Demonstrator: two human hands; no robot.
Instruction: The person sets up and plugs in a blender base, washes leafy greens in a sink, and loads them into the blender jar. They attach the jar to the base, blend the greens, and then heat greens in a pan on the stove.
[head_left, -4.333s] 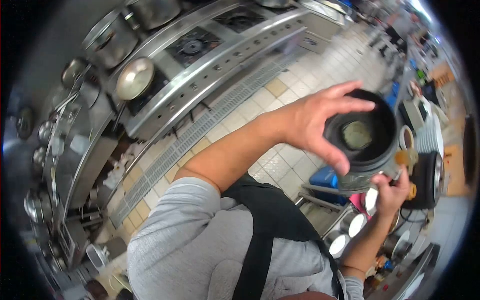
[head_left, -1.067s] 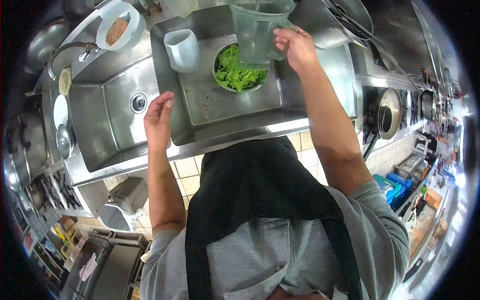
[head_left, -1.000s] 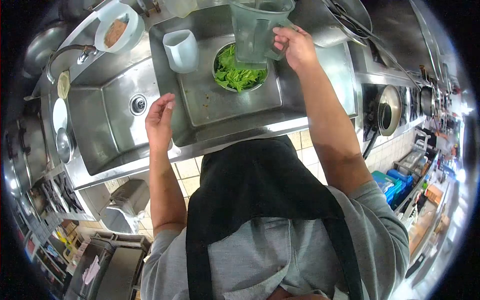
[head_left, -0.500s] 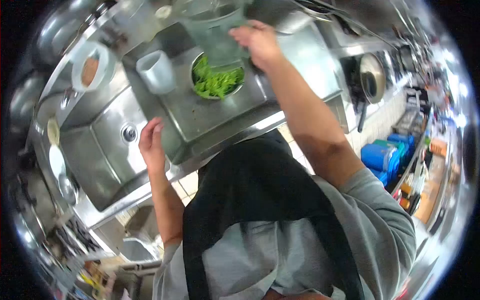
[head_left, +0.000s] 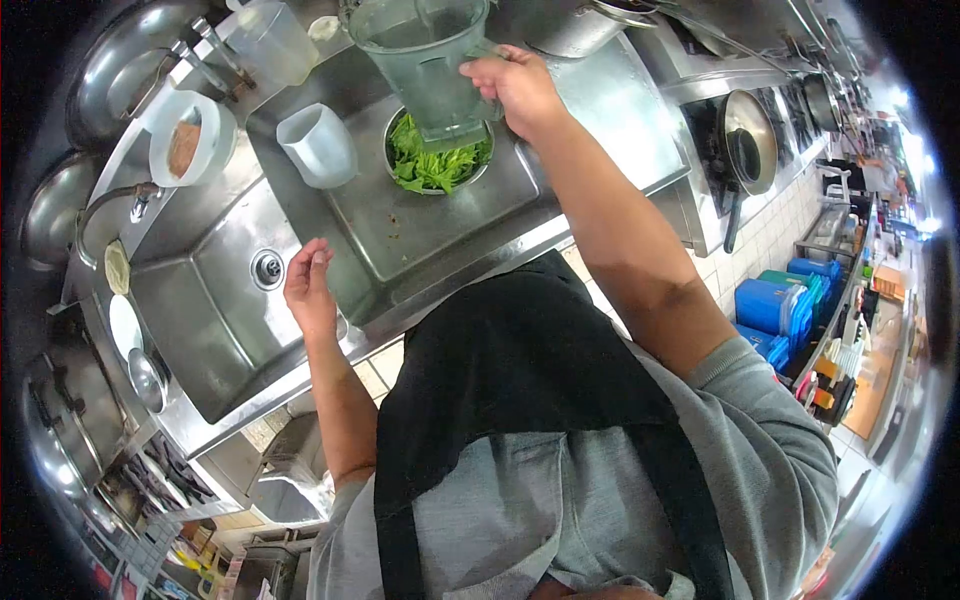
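Note:
My right hand (head_left: 522,88) is closed around the handle of a clear blender jar (head_left: 425,75), which is upright and looks empty apart from a blade or rod at the top edge. The jar's base overlaps a metal bowl (head_left: 470,184) of green leaves (head_left: 425,165) in view; I cannot tell if they touch. My left hand (head_left: 310,282) hovers over the sink's front edge, holding nothing, with fingers loosely bent and thumb apart. Left of the bowl, a white translucent plastic jug (head_left: 318,147) stands in the shallow basin.
A deeper sink (head_left: 200,300) with a drain (head_left: 268,269) lies left, beside a faucet (head_left: 140,207). A white container (head_left: 215,145) with something brown and a clear pitcher (head_left: 272,45) stand behind. To the right, a frying pan (head_left: 748,150) sits on the stove, with blue bins (head_left: 775,305) below.
The blender jar in my right hand has come slightly lower in view. My left hand has barely moved. The whole view has shifted a little and is sharper.

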